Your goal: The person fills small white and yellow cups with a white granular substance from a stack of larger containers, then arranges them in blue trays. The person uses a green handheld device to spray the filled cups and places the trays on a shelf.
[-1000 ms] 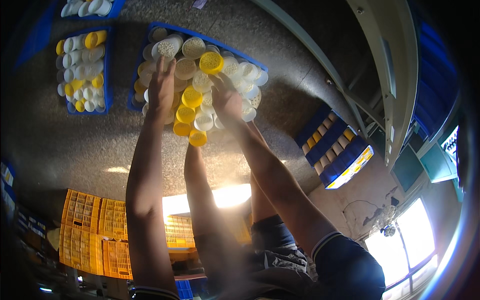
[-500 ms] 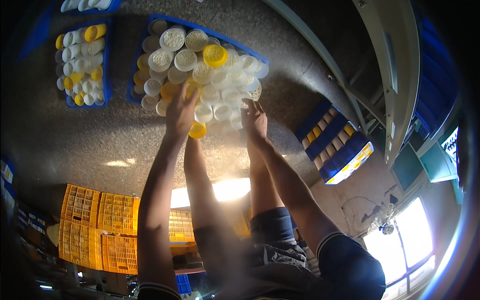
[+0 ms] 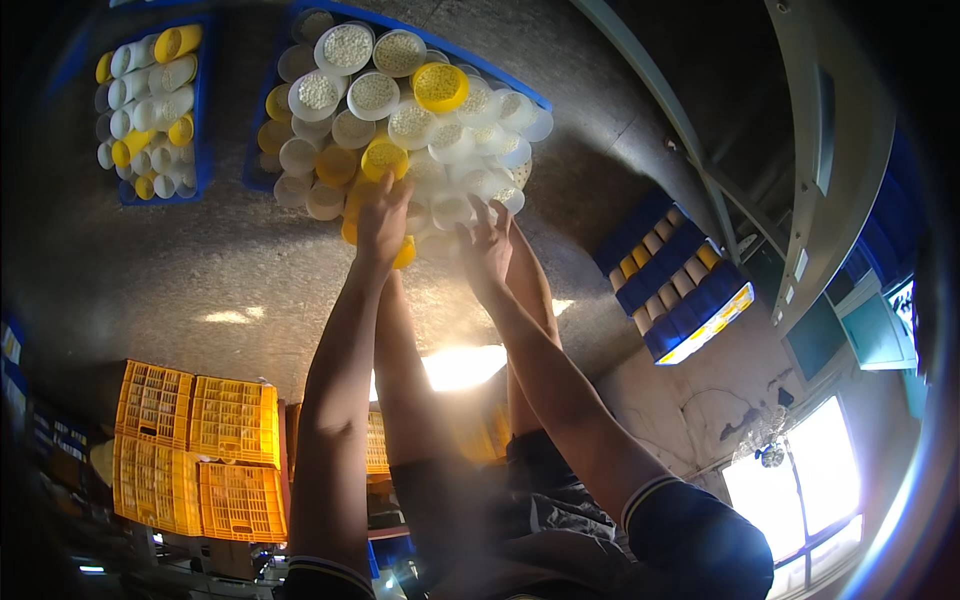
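Observation:
A cluster of white and yellow cups, several holding white pellets, lies in a blue crate (image 3: 262, 150) at the top centre. My left hand (image 3: 382, 222) reaches up against the cups, its fingers slightly apart below a yellow cup (image 3: 385, 158). Another yellow cup (image 3: 404, 252) shows beside its wrist. My right hand (image 3: 487, 243) has its fingers spread and bent at the lower edge of the cluster, nearest a white cup (image 3: 452, 211). Glare blurs the cups between the hands, so firm contact is hard to make out.
Another blue crate of cups (image 3: 204, 120) lies at the left. Blue crates with white and yellow cups (image 3: 672, 275) are at the right. Orange slatted crates (image 3: 235, 420) are stacked at the lower left. A curved metal frame (image 3: 850, 150) runs along the upper right.
Both hands have moved inward along the cups, the left to the right and the right to the left. The view has shifted slightly.

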A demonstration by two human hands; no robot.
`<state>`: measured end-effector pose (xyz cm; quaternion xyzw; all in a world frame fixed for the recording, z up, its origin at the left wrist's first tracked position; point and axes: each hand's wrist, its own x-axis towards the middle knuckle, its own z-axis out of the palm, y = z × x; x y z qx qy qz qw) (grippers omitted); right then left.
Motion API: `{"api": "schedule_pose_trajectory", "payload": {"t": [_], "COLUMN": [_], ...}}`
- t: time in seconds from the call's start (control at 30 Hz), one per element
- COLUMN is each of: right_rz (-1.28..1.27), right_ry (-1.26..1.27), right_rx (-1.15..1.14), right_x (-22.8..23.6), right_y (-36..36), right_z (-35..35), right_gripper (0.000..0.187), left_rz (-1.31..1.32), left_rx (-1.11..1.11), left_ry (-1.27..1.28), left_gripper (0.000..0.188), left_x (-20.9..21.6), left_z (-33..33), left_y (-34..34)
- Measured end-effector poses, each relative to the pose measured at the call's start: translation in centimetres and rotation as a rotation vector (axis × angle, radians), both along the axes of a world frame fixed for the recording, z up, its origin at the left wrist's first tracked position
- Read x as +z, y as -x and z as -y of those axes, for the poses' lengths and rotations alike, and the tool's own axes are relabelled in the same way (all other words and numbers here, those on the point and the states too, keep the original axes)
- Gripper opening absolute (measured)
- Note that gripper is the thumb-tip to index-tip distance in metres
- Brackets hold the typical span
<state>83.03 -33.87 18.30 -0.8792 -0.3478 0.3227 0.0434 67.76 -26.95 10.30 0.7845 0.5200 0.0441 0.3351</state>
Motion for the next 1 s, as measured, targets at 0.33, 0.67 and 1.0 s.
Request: {"api": "schedule_pose_trajectory", "payload": {"t": [0.33,0.67,1.0], "right_rz": [0.086,-0.101,-0.092], "right_ry": [-0.148,-0.314,-0.264], "right_rx": [-0.145,-0.049,-0.045], "right_x": [-3.2,3.8,-3.9], "right_y": [0.2,2.9,7.8], "right_z": [-0.3,-3.3,-5.0], "right_gripper": [0.027,0.028,0.033], "left_rz": [0.172,0.040,0.047], "left_rx": [0.053,-0.038,-0.025], "left_ry": [0.013,-0.053,0.114], "left_gripper": [0.034,0.031,0.042], "left_x": [8.3,6.0,4.7], "left_z": [-4.3,-10.9,-10.1], "left_y": [4.5,9.8,9.3]}}
